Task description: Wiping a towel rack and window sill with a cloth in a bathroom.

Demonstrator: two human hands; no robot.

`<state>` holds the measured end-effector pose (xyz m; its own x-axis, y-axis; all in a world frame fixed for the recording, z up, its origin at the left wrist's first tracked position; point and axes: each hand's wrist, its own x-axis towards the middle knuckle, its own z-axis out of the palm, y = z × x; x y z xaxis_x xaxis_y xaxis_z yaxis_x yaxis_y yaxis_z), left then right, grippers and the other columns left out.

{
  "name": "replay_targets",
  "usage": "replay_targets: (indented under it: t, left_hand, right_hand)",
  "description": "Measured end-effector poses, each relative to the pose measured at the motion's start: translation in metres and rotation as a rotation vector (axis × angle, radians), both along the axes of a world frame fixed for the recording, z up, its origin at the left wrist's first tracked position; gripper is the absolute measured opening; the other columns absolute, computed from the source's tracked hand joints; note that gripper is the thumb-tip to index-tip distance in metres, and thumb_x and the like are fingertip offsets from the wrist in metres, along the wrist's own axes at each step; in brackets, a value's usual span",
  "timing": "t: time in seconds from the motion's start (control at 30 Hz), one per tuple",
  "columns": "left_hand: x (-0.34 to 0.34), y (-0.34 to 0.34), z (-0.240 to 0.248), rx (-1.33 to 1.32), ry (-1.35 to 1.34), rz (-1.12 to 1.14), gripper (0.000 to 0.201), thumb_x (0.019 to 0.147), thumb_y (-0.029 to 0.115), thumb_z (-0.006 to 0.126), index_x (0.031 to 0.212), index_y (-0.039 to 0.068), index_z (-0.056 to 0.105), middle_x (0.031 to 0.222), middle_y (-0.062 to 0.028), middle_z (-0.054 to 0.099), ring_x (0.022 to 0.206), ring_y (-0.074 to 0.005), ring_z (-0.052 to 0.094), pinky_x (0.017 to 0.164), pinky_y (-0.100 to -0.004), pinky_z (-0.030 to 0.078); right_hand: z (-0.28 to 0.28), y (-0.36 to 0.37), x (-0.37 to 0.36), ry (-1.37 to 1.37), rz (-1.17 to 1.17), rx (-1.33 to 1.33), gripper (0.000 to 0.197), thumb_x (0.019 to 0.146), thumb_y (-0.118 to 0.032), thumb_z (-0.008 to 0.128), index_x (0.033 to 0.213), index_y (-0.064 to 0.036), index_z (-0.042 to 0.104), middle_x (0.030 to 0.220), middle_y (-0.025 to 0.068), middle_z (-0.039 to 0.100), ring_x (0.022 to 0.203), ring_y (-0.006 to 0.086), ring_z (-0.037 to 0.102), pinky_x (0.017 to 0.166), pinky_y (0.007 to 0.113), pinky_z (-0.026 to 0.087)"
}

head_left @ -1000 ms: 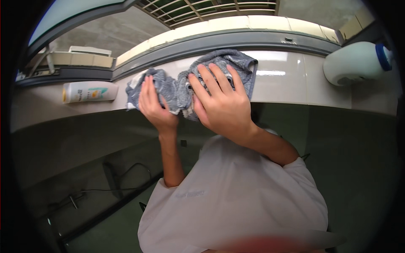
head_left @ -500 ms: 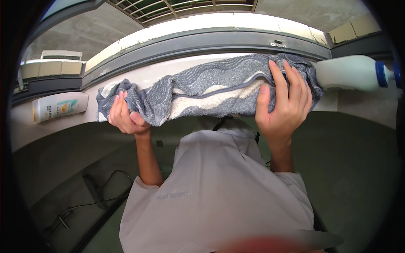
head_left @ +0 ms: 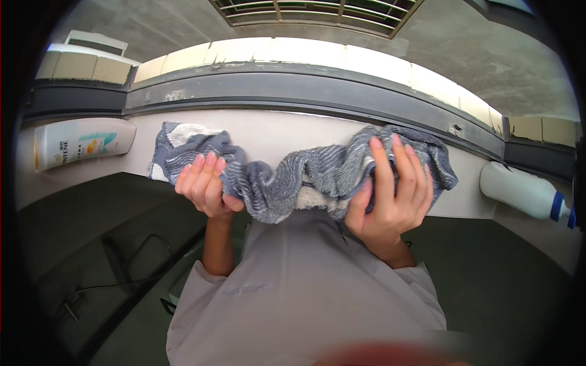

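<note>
A grey and cream towel point(head_left: 311, 168) lies bunched along the window ledge, its middle squeezed into folds that hang over the near edge. My left hand point(head_left: 206, 188) is closed around the towel's left part, fingers curled over it and thumb along the near side. A loose flap of cloth sticks out beyond that hand. My right hand point(head_left: 394, 204) grips the thicker right part, with fingers spread over the top and the thumb on the near left side. Cloth shows between this thumb and the fingers.
A white shampoo bottle point(head_left: 85, 144) lies at the ledge's left end. A pale bottle with a blue cap point(head_left: 522, 190) lies at the right end, apart from the towel. Behind the ledge point(head_left: 287, 125) runs a grey window frame point(head_left: 293, 85). A hose point(head_left: 104, 293) hangs at lower left.
My hands have come closer together, and the towel between them has gone from stretched out to bunched. The view has shifted, and the blue-capped bottle now shows apart from the towel.
</note>
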<state>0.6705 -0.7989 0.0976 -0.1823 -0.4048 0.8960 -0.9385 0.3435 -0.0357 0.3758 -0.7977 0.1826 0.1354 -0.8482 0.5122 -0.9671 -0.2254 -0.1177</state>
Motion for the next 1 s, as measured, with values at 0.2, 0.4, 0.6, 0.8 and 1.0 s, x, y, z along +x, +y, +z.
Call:
replay_targets:
  t: [0.2, 0.4, 0.6, 0.8, 1.0]
  left_hand:
    - [0.0, 0.003, 0.0, 0.01, 0.01, -0.032, 0.041, 0.104, 0.033, 0.042, 0.105, 0.008, 0.074, 0.114, -0.0078, 0.079, 0.112, -0.0262, 0.069, 0.107, -0.0455, 0.044]
    - [-0.001, 0.002, 0.004, 0.059, 0.008, -0.049, 0.029, 0.11, 0.031, 0.051, 0.098, 0.011, 0.068, 0.116, -0.0009, 0.077, 0.111, -0.0178, 0.067, 0.105, -0.0402, 0.043]
    - [0.002, 0.002, -0.001, 0.023, 0.036, -0.103, 0.037, 0.111, 0.032, 0.042, 0.097, 0.009, 0.067, 0.115, -0.0019, 0.077, 0.11, -0.0183, 0.068, 0.105, -0.0409, 0.043]
    - [0.005, -0.006, -0.002, -0.009, 0.003, -0.105, 0.044, 0.114, 0.037, 0.036, 0.1, 0.006, 0.065, 0.113, -0.0065, 0.078, 0.109, -0.0219, 0.069, 0.103, -0.0433, 0.045]
    - [-0.001, -0.008, -0.001, -0.024, -0.036, -0.038, 0.027, 0.111, 0.031, 0.054, 0.107, 0.006, 0.064, 0.116, -0.0063, 0.077, 0.11, -0.0231, 0.069, 0.104, -0.0439, 0.045]
  right_hand:
    - [-0.01, -0.008, 0.069, -0.072, 0.111, -0.065, 0.049, 0.081, -0.026, 0.058, 0.123, -0.02, 0.082, 0.133, 0.0078, 0.074, 0.119, 0.0247, 0.069, 0.107, 0.049, 0.049]
    - [-0.007, -0.009, 0.118, -0.1, 0.223, 0.005, 0.056, 0.077, -0.021, 0.057, 0.128, -0.0161, 0.079, 0.139, 0.0088, 0.07, 0.126, 0.0249, 0.065, 0.111, 0.049, 0.046]
    - [-0.005, -0.005, 0.12, -0.092, 0.194, 0.05, 0.056, 0.08, -0.023, 0.059, 0.133, -0.0156, 0.075, 0.144, 0.009, 0.066, 0.131, 0.0252, 0.062, 0.113, 0.05, 0.043]
    - [-0.005, -0.008, 0.116, -0.183, 0.225, 0.014, 0.056, 0.076, -0.021, 0.067, 0.131, -0.0165, 0.076, 0.14, 0.0078, 0.068, 0.129, 0.026, 0.063, 0.113, 0.05, 0.044]
    - [-0.014, -0.011, 0.1, -0.295, 0.198, -0.063, 0.051, 0.082, -0.021, 0.071, 0.132, -0.0187, 0.076, 0.135, 0.0069, 0.07, 0.126, 0.0268, 0.065, 0.111, 0.048, 0.046]
